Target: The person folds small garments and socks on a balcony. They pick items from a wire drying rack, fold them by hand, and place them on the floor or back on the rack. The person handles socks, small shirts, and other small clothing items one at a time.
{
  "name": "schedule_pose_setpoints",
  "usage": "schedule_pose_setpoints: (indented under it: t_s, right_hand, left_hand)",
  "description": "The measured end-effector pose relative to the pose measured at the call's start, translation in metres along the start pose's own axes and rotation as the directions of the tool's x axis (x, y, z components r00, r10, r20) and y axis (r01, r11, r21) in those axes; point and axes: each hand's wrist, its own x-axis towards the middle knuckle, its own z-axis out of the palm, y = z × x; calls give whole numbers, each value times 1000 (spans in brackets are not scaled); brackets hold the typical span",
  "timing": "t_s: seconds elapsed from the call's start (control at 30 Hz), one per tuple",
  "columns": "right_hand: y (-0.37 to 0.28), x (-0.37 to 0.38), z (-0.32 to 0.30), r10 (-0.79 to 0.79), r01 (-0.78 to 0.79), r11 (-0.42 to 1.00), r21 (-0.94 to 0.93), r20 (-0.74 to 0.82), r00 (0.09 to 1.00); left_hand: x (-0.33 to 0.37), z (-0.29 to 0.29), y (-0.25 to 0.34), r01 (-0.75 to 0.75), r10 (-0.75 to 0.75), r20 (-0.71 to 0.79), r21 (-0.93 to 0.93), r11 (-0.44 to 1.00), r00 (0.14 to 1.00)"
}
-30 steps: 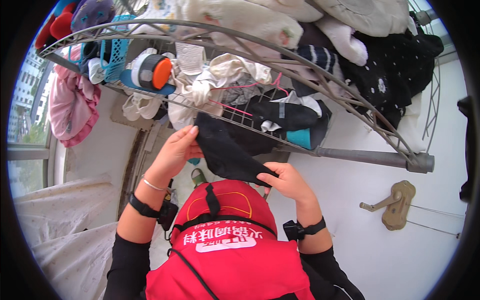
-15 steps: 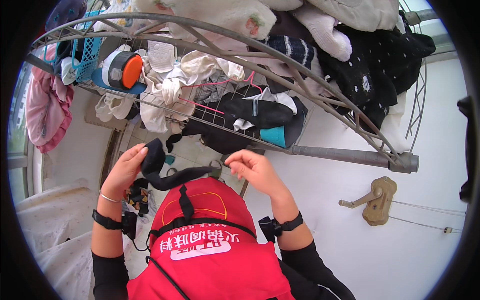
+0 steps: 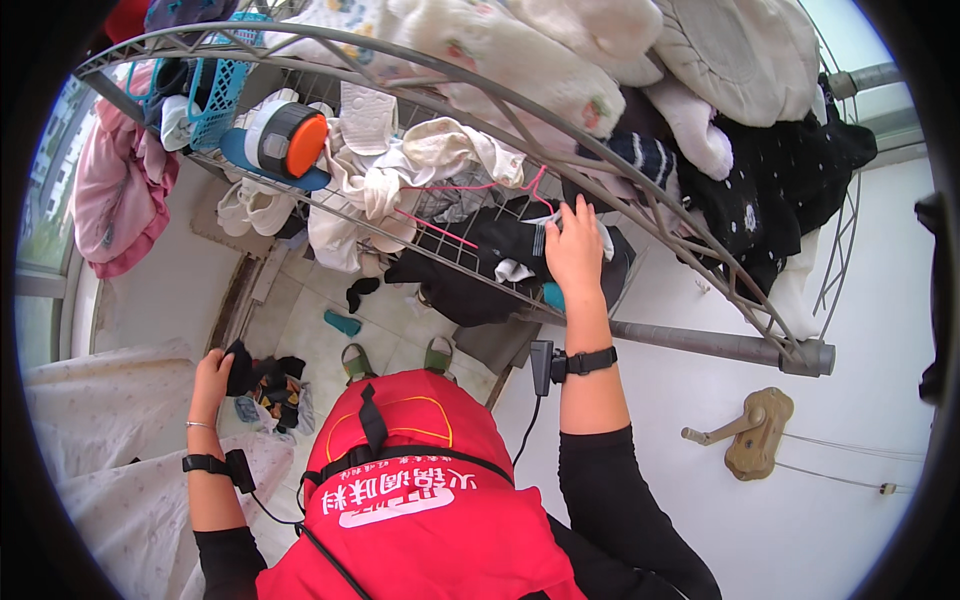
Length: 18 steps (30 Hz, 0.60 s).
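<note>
Low on the left, my left hand is closed on a bunched black sock. Beneath it on the floor is a bag of dark and patterned clothing. My right hand reaches over the wire rack, its fingers stretched out on a dark sock with pale stripes at one end. Its palm and the fingertips' undersides are hidden. A turquoise cup-like thing shows partly behind my right wrist.
On the rack lie a pink hanger, white cloths, a blue-and-orange round-ended object and a turquoise basket. The rack's curved metal rail crosses above. A crank is fixed to the right wall.
My left hand has lowered to the left with the black sock, which hung stretched out before and is now bunched. My right hand has risen to the rack. The rack appears shifted in view.
</note>
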Motion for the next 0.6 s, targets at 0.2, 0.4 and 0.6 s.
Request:
schedule_pose_setpoints:
  t_s: [0.2, 0.4, 0.6]
  right_hand:
    - [4, -36, -27, 145, 29, 710, 703, -186, 972]
    - [-18, -93, -49, 190, 71, -456, 887, 19, 982]
    - [-77, -127, -53, -399, -317, -405, 858, 146, 905]
  left_hand:
    - [-83, -23, -153, 330, -311, -112, 360, 873, 944]
    - [-62, -22, -74, 303, -327, 148, 160, 939, 933]
    - [8, 5, 222, -309, 553, 295, -587, 749, 779]
